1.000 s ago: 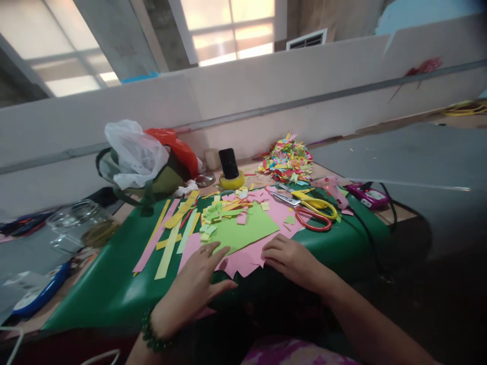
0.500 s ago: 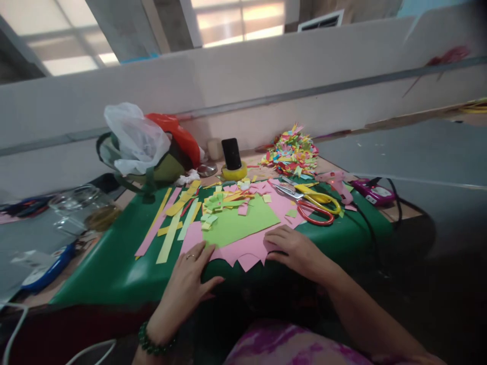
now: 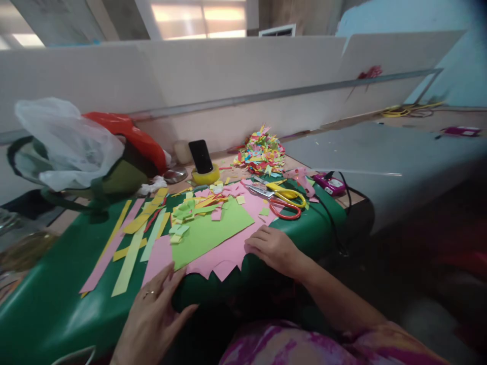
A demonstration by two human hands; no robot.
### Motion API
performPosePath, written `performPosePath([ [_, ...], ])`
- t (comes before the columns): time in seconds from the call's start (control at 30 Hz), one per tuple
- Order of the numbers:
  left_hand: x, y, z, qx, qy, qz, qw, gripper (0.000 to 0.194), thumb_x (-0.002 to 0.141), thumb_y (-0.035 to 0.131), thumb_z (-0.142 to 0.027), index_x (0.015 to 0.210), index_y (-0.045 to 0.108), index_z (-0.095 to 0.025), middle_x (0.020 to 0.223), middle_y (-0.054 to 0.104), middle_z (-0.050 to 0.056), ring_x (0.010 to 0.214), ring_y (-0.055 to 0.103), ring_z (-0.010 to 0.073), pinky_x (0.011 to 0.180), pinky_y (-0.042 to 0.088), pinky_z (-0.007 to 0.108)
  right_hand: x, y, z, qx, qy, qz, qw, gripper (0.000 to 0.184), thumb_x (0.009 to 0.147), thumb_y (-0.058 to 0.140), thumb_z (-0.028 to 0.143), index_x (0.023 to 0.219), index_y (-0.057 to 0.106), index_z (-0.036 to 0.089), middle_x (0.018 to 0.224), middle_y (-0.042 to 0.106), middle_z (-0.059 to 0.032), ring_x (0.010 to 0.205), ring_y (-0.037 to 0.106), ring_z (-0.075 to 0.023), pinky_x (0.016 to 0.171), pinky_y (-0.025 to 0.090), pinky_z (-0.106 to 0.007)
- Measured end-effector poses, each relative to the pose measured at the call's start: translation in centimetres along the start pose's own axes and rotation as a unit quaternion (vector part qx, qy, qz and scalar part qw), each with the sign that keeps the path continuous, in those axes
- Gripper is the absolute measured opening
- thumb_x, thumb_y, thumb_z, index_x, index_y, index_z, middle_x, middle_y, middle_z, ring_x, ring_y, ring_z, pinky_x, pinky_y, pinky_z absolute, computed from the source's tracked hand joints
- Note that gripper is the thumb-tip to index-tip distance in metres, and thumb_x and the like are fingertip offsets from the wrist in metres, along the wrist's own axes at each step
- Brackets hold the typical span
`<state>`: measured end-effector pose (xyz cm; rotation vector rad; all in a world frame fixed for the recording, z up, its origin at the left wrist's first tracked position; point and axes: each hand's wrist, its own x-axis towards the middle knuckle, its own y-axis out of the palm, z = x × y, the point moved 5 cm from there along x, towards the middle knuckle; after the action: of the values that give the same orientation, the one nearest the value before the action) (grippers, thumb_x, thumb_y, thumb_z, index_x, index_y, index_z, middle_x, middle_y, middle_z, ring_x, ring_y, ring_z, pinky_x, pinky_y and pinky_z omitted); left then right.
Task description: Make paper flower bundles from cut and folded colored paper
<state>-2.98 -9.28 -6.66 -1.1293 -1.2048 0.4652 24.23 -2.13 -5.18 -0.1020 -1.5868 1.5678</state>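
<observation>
A pink paper sheet (image 3: 232,254) with a jagged front edge lies on the green-covered table, with a green paper sheet (image 3: 222,230) on top. My left hand (image 3: 152,309) rests open at the sheets' front left corner, fingertips touching the paper and thumb spread away. At the pink sheet's front right edge lies my right hand (image 3: 276,251), fingers loosely bent and holding nothing visible; its thumb is hidden. Small paper scraps (image 3: 198,208) cover the green sheet's back left part. Scissors (image 3: 283,197) with red and yellow handles lie beyond my right hand.
Paper strips (image 3: 129,258) lie at left. Behind them stands a green bag (image 3: 129,170) with plastic bags. A phone (image 3: 201,155) leans on a yellow tape roll (image 3: 206,175). Further right are a heap of cut paper (image 3: 262,152), a pink glue gun (image 3: 302,180) and a purple device (image 3: 330,184) with cords.
The view has swung right, so the table's things sit further left. My hands stay at the front edge of the sheets; my right fingers have drawn slightly closer together.
</observation>
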Motion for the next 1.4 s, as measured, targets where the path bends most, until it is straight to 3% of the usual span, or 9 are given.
performPosePath([
  [0.23,4.7,2.0,-6.1,-0.048,0.065,0.035,0.996,0.041,0.094,0.048,-0.046,0.124,0.064,-0.022,0.123,0.068,0.012,0.110,0.065,0.0289,0.091,0.056,0.043,0.2,-0.6,2.2,0.120,-0.060,0.027,0.991,0.027,0.087,0.066,0.039,0.101,0.065,0.017,0.102,0.072,-0.0072,0.093,0.062,-0.0183,0.083,0.051,-0.031],
  [0.37,5.9,2.2,-6.6,-0.031,0.040,0.047,0.998,0.034,0.098,0.039,-0.033,0.112,0.070,-0.023,0.114,0.072,0.010,0.102,0.068,0.0252,0.087,0.056,0.039,-1.1,-1.0,-0.4,0.070,0.006,-0.007,0.998,0.035,0.083,0.070,0.034,0.113,0.063,0.016,0.115,0.068,-0.0133,0.110,0.059,-0.0255,0.093,0.050,-0.042],
  [0.47,6.1,1.9,-6.8,-0.022,0.029,0.050,0.998,0.032,0.096,0.045,-0.040,0.110,0.069,-0.025,0.111,0.073,0.008,0.100,0.068,0.0248,0.085,0.056,0.037,-2.0,-1.2,-2.3,0.061,0.043,-0.011,0.997,0.020,0.090,0.062,0.028,0.107,0.065,0.018,0.108,0.070,-0.0105,0.102,0.062,-0.0231,0.088,0.052,-0.039],
  [0.67,6.2,1.8,-7.3,-0.041,0.007,0.061,0.997,0.033,0.089,0.057,-0.046,0.113,0.066,-0.025,0.111,0.071,0.009,0.102,0.066,0.0265,0.087,0.054,0.038,-1.8,-1.7,-1.4,0.018,0.006,-0.003,1.000,0.046,0.078,0.074,0.043,0.113,0.064,0.015,0.118,0.066,-0.0165,0.110,0.059,-0.0295,0.090,0.052,-0.045],
  [0.73,6.2,1.9,-7.3,-0.037,0.000,0.070,0.997,0.036,0.086,0.062,-0.045,0.115,0.065,-0.024,0.114,0.070,0.010,0.104,0.065,0.0273,0.088,0.054,0.039,-1.3,-1.3,-0.9,0.019,-0.014,0.015,1.000,0.039,0.081,0.073,0.038,0.111,0.064,0.015,0.113,0.068,-0.0146,0.107,0.061,-0.0278,0.088,0.053,-0.042],
  [0.83,5.5,1.6,-6.7,-0.005,-0.025,0.095,0.995,0.046,0.078,0.071,-0.040,0.120,0.061,-0.024,0.124,0.064,0.013,0.109,0.061,0.0312,0.092,0.050,0.045,-0.9,-0.9,-0.9,0.019,-0.015,0.019,1.000,0.016,0.094,0.055,0.022,0.103,0.066,0.016,0.096,0.073,-0.0094,0.091,0.066,-0.0218,0.079,0.054,-0.035],
  [1.13,-1.3,-1.4,-1.6,0.092,-0.138,0.127,0.978,0.074,0.072,0.054,-0.008,0.143,0.042,-0.025,0.145,0.048,0.016,0.133,0.044,0.0355,0.105,0.037,0.056,-1.1,-1.0,-0.5,0.016,-0.030,0.043,0.999,0.037,0.082,0.072,0.033,0.115,0.063,0.019,0.115,0.070,-0.0118,0.101,0.065,-0.0272,0.081,0.057,-0.039],
  [1.3,-3.3,-1.5,-1.1,0.083,-0.082,0.095,0.989,0.083,0.073,0.042,0.002,0.150,0.031,-0.027,0.144,0.051,0.011,0.134,0.045,0.0285,0.107,0.039,0.047,-1.6,-1.5,-0.3,0.001,-0.036,-0.024,0.999,0.020,0.096,0.050,0.021,0.106,0.067,0.019,0.090,0.074,-0.0082,0.081,0.068,-0.0203,0.069,0.055,-0.031],
  [1.4,-3.8,-1.7,-1.0,0.071,-0.063,0.069,0.993,0.083,0.076,0.045,-0.002,0.153,0.025,-0.027,0.145,0.050,0.013,0.132,0.047,0.0290,0.107,0.040,0.048,-1.7,-1.4,-0.1,0.004,-0.055,-0.021,0.998,0.022,0.092,0.057,0.030,0.108,0.066,0.018,0.104,0.072,-0.0109,0.094,0.067,-0.0232,0.077,0.057,-0.034],
])
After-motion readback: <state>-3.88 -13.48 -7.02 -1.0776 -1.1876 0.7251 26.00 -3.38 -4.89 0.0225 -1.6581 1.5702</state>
